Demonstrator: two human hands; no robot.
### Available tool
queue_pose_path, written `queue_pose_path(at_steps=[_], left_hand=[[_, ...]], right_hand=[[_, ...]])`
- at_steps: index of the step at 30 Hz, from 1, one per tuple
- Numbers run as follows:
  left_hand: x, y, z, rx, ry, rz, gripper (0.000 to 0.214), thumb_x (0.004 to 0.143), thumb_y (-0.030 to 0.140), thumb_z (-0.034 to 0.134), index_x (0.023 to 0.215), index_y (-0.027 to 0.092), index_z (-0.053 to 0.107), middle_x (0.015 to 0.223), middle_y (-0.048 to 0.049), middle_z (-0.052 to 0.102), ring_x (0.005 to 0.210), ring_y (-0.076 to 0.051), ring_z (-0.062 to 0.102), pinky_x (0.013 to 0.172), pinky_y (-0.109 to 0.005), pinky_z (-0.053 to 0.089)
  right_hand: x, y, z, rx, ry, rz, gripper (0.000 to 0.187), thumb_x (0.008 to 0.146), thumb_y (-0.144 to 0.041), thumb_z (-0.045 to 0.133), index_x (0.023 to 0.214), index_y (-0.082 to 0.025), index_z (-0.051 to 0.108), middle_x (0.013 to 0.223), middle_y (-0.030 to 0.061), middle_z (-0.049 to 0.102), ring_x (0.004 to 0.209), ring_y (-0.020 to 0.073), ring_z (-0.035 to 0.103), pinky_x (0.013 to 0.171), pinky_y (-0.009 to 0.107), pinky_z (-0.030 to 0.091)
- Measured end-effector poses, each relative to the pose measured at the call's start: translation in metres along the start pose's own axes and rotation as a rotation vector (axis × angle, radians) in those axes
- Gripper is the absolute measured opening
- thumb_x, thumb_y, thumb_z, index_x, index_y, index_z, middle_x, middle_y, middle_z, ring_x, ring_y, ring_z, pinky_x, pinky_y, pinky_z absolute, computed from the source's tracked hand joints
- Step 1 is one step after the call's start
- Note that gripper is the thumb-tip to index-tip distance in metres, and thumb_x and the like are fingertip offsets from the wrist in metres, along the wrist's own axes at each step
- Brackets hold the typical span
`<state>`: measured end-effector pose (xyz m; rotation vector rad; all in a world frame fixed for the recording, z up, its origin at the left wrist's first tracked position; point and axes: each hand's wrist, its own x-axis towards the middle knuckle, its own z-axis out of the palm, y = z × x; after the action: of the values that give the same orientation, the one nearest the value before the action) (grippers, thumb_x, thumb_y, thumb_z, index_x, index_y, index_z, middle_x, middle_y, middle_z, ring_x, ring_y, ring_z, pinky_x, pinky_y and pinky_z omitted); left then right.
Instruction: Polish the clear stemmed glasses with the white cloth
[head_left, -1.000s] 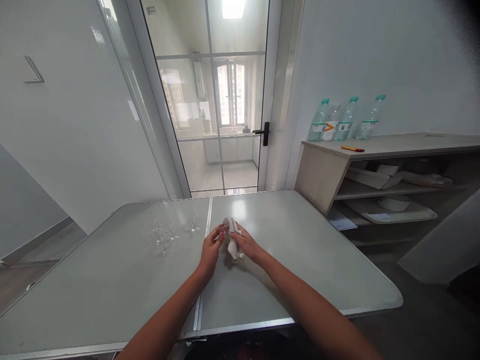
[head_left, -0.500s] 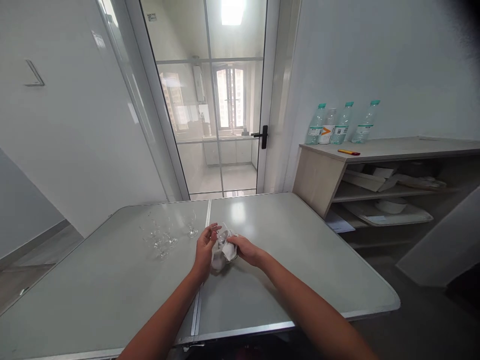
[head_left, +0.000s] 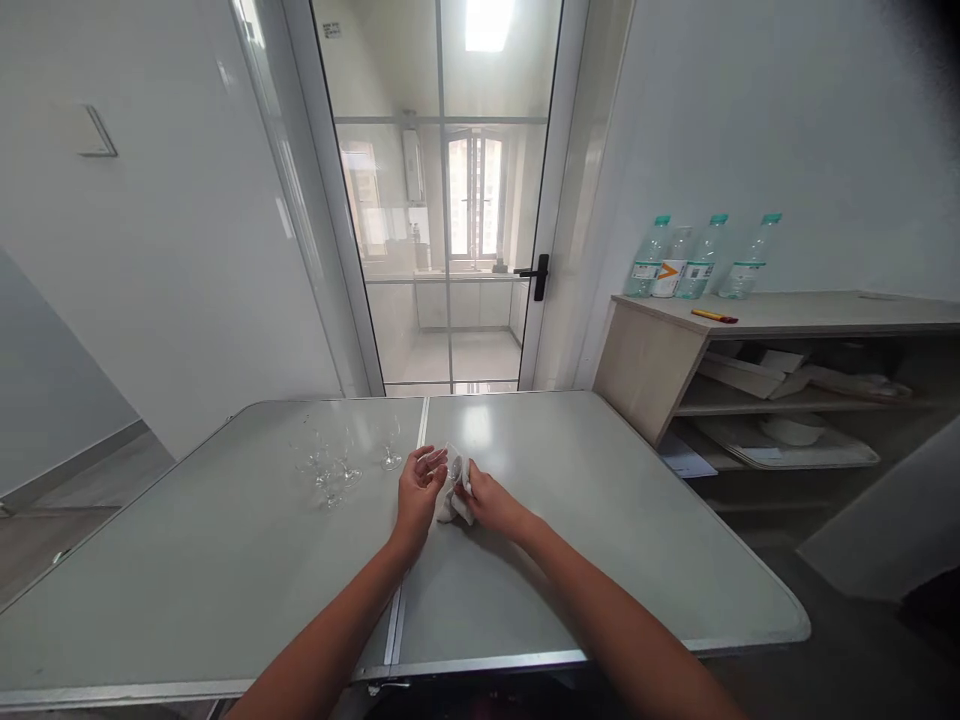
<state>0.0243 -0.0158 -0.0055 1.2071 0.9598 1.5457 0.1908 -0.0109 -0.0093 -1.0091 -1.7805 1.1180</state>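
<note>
Over the middle of the table, my left hand (head_left: 417, 496) has its fingers curled round a clear wine glass (head_left: 451, 462), which is mostly hidden by fingers and cloth. My right hand (head_left: 493, 503) grips a white cloth (head_left: 454, 508) pressed against the glass, with a loose end of the cloth hanging below. To the left of my hands stands a single clear stemmed glass (head_left: 391, 458). Farther left, several more stemmed glasses (head_left: 330, 480) are grouped close together; their outlines overlap and are hard to separate.
A metal seam (head_left: 395, 620) runs across the pale table (head_left: 225, 570). Behind the table is a glass door (head_left: 480, 350) with a black handle (head_left: 541, 278). At right, a shelf unit (head_left: 645, 360) carries several plastic bottles (head_left: 697, 262) and a yellow-and-red cutter (head_left: 714, 316).
My right hand and the cloth have turned about the glass, and the cloth now looks more bunched and narrower. Both hands stay close together. The whole view has shifted slightly.
</note>
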Motion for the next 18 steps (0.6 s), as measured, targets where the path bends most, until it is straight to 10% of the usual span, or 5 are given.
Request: queue_pose_path(at_steps=[6,14,18], left_hand=[[0.0,-0.007,0.002,-0.03,-0.005,-0.048,0.052,0.08,0.047,0.078,0.121,0.021,0.058,0.131,-0.0162,0.067,0.126,-0.029,0.062,0.108,-0.045,0.045],[0.007,0.01,-0.005,-0.331,-0.237,-0.173,0.054,0.085,0.053,0.072,0.123,0.015,0.064,0.135,-0.0209,0.065,0.115,-0.03,0.067,0.102,-0.046,0.049],[0.007,0.001,-0.005,-0.254,-0.215,-0.143,0.057,0.084,0.052,0.074,0.127,0.018,0.061,0.139,-0.0202,0.062,0.118,-0.03,0.066,0.101,-0.044,0.051]], right_hand=[[0.0,0.005,0.001,-0.082,-0.015,-0.068,0.022,0.09,-0.037,0.062,0.107,-0.023,0.056,0.1,0.005,0.067,0.086,0.02,0.057,0.082,0.033,0.043],[-0.003,-0.01,-0.007,0.656,-0.225,0.285,0.052,0.064,-0.058,0.084,0.088,-0.018,0.059,0.075,-0.0016,0.057,0.065,0.0126,0.047,0.065,0.027,0.038],[0.0,-0.007,-0.01,0.421,-0.211,0.195,0.038,0.079,-0.053,0.071,0.088,-0.02,0.057,0.077,-0.0003,0.058,0.068,0.0149,0.049,0.067,0.028,0.038]])
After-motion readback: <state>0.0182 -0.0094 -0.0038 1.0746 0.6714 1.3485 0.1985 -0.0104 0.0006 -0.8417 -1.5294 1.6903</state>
